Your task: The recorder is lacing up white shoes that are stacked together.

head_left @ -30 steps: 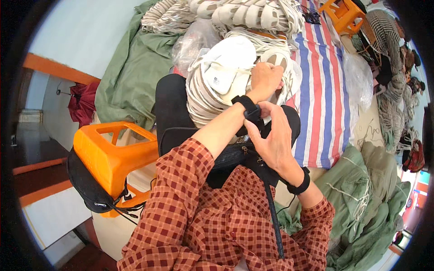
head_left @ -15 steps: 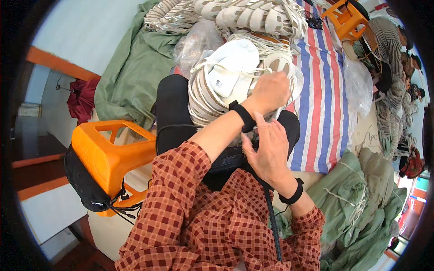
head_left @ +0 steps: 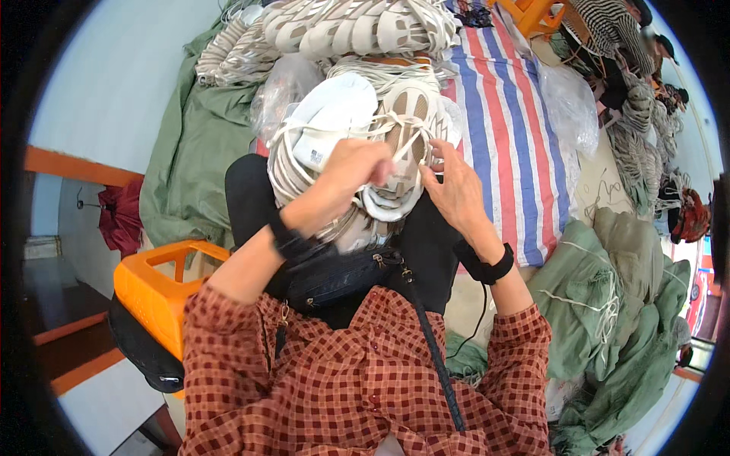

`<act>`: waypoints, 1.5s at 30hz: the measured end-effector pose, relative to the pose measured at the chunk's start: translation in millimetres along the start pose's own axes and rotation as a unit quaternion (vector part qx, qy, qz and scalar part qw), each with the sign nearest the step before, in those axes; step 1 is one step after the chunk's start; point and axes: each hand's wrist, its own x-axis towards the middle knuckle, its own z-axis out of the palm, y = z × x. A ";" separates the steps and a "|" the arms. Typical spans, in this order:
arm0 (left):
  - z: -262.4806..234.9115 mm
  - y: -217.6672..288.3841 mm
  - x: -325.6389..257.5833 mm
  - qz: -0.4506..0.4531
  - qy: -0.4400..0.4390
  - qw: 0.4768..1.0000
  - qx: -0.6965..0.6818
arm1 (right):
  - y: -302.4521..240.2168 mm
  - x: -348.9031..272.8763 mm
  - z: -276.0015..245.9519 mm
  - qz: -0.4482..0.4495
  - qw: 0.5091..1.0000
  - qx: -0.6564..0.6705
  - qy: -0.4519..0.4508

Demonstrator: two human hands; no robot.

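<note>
A beige and white shoe upper [head_left: 403,152] lies over my lap, with a cream lace [head_left: 404,124] crossed and looped on it. My left hand [head_left: 351,173] is over its left side, with fingers curled in and slightly blurred; what they hold, if anything, is hidden. At the shoe's right edge is my right hand [head_left: 458,190], its thumb and index finger apart near the lace. Beside the shoe, a white padded piece [head_left: 338,114] rests on a stack of pale shoe uppers [head_left: 287,163].
Beyond my knees lie rows of strung shoe uppers [head_left: 342,29] and a striped sheet [head_left: 506,129]. An orange stool [head_left: 156,292] with a black bag [head_left: 141,346] stands at the left. Green sacks [head_left: 585,304] lie right, a green cloth [head_left: 190,144] far left.
My left hand has swung back left from across my right wrist, and the arms no longer cross. My right hand has moved up to the shoe's edge. The view has shifted.
</note>
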 end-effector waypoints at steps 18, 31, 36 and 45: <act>-33.5 48.9 -53.1 0.070 -0.031 0.990 0.121 | -6.6 23.4 2.9 -0.073 0.991 -0.060 0.094; -24.7 13.6 -10.6 0.087 -0.008 0.993 0.076 | -26.7 36.1 -6.8 -0.108 0.962 0.241 -0.063; -7.5 25.5 11.0 0.250 0.106 0.911 0.309 | -41.1 28.6 -7.0 0.045 0.860 0.437 -0.261; -33.3 -13.6 30.8 0.281 0.124 0.686 0.659 | -15.9 18.6 1.8 -0.046 0.977 0.192 -0.077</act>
